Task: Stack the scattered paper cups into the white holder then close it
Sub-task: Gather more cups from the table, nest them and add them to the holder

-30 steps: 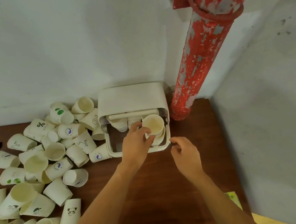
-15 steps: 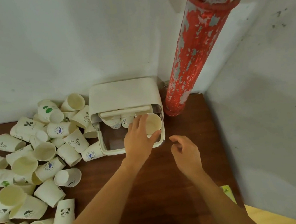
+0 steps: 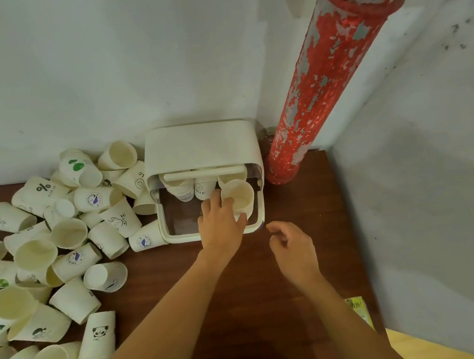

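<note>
One cup (image 3: pixel 239 197) sits under my left hand (image 3: pixel 220 222): my thumb and fingers curl round its near side as I press it down at the right end of the holder (image 3: pixel 202 150), mouth up. A second ago I held it higher, above the opening; now it is lower and further back, so I judge it is seating onto a stack there, though the cups beneath it are hidden. My right hand (image 3: pixel 294 247) holds nothing, fingers loosely curled, just off the holder's near right corner, and has drifted back from the rim it was nearly touching.

The holder stands at the desk's (image 3: pixel 245 298) far edge against the wall, its lid tipped back and open. Inside, beneath a bar, I see two more printed cups (image 3: pixel 192 189) in the middle and left; the near part of its floor looks bare.

The scattered cups (image 3: pixel 67 252) cover the desk's left side, well apart from my hands, so most of the job is left and closing is far off.
</note>
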A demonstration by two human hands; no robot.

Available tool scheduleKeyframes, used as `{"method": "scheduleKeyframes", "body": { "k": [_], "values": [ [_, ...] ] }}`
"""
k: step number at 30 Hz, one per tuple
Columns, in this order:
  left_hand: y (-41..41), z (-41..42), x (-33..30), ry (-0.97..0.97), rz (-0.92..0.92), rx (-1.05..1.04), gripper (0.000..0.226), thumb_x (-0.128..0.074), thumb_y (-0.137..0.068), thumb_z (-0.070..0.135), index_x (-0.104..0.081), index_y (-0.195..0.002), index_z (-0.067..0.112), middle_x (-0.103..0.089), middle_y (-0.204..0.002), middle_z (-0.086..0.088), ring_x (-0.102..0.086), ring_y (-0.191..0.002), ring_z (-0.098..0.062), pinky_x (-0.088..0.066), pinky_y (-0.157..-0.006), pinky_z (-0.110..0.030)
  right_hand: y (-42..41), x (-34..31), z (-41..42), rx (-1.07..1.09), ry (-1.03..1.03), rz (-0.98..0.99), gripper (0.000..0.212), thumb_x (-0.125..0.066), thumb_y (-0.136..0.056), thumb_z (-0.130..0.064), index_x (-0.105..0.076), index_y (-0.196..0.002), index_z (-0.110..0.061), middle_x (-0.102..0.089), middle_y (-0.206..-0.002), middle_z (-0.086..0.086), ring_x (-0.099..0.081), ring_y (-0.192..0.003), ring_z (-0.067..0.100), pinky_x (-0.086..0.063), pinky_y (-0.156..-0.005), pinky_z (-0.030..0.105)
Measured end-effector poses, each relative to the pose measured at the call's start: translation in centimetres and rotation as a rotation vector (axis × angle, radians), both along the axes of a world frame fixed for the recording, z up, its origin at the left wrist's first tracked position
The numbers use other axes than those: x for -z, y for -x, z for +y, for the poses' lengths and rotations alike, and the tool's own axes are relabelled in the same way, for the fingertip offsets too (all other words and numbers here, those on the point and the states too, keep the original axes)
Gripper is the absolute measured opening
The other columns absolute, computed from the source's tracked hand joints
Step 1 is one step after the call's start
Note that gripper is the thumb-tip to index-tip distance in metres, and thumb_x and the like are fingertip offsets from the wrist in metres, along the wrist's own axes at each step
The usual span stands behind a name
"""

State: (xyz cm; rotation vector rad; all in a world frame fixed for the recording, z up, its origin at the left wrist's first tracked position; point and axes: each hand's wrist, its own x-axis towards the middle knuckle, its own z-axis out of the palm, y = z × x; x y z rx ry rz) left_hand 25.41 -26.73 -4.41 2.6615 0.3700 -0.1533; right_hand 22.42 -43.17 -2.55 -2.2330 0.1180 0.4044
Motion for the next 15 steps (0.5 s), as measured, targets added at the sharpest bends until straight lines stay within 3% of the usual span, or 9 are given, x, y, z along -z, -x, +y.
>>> {"method": "scheduleKeyframes", "body": {
  "k": [3,8,15],
  "values": [
    [0.2,0.2,0.2,0.096,-0.027,0.042,0.053,-0.064,-0.085,0.043,-0.046,-0.130,0.022,-0.047,-0.137,-0.001,-0.045,-0.120,-0.027,-0.048,-0.090,-0.045,-0.2,-0.3,0.3,-0.008,-0.014,-0.005,0.031,-0.052,-0.097,-0.013,-0.064,-0.122,-0.026,-0.063,-0.116,-0.016,-0.059,-0.103,-0.001,-0.044,-0.086,0.012],
    [2.4,2.0,-1.1,0.178,-0.159,0.037,0.044,-0.065,-0.087,0.035,-0.052,-0.128,0.023,-0.050,-0.134,0.003,-0.048,-0.118,-0.021,-0.051,-0.090,-0.037,-0.1,-0.1,1.5,-0.055,0.009,-0.022,0.030,-0.052,-0.097,-0.015,-0.063,-0.123,-0.028,-0.062,-0.116,-0.017,-0.058,-0.101,-0.001,-0.045,-0.086,0.014],
    [9.7,9.1,-1.7,0.171,0.022,-0.115,0.030,-0.058,-0.091,0.032,-0.060,-0.120,0.024,-0.060,-0.119,0.005,-0.058,-0.105,-0.016,-0.049,-0.085,-0.033,2.9,0.7,7.5,-0.239,0.006,0.064,0.030,-0.056,-0.095,-0.015,-0.065,-0.121,-0.027,-0.063,-0.114,-0.013,-0.058,-0.102,0.002,-0.048,-0.093,0.024]
  ]
}}
